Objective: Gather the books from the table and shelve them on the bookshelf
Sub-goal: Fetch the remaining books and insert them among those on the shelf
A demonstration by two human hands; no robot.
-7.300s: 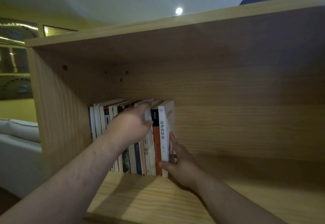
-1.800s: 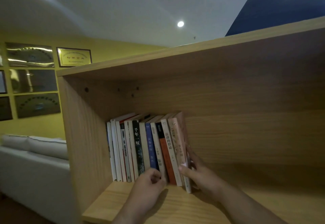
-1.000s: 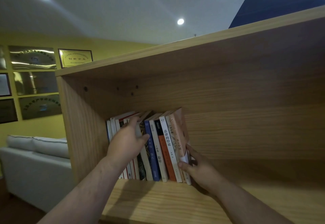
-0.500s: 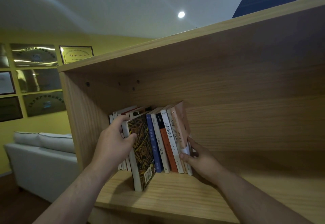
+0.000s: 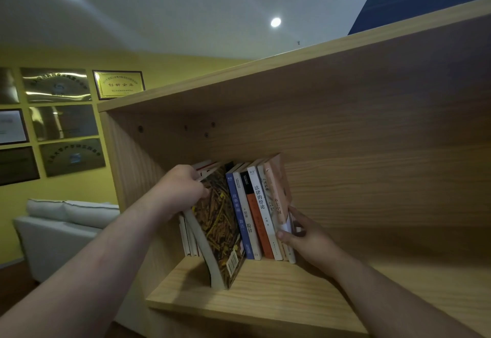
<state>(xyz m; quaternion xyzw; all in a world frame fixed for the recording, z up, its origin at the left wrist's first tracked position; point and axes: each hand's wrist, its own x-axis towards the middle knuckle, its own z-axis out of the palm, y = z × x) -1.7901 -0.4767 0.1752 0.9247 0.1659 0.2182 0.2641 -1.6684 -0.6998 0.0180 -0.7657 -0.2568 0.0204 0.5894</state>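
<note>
A row of books (image 5: 255, 212) stands at the left end of the wooden bookshelf (image 5: 279, 292). My left hand (image 5: 183, 191) grips the top of a dark book with a yellow-brown patterned cover (image 5: 220, 231). That book is pulled halfway out of the row and tilted, its lower corner resting near the shelf's front edge. My right hand (image 5: 305, 239) presses against the pale orange book (image 5: 277, 194) at the row's right end, thumb on the spines and fingers behind it. The remaining books lean slightly to the left.
The shelf board to the right of the books is bare wood. The bookshelf's left side panel (image 5: 132, 173) stands close beside the row. Beyond it are a light grey sofa (image 5: 61, 228) and framed plaques (image 5: 119, 84) on a yellow wall.
My left hand went from the shelf board up to the book tops and drew the patterned book out of the row toward me. My right hand stayed at the row's right end.
</note>
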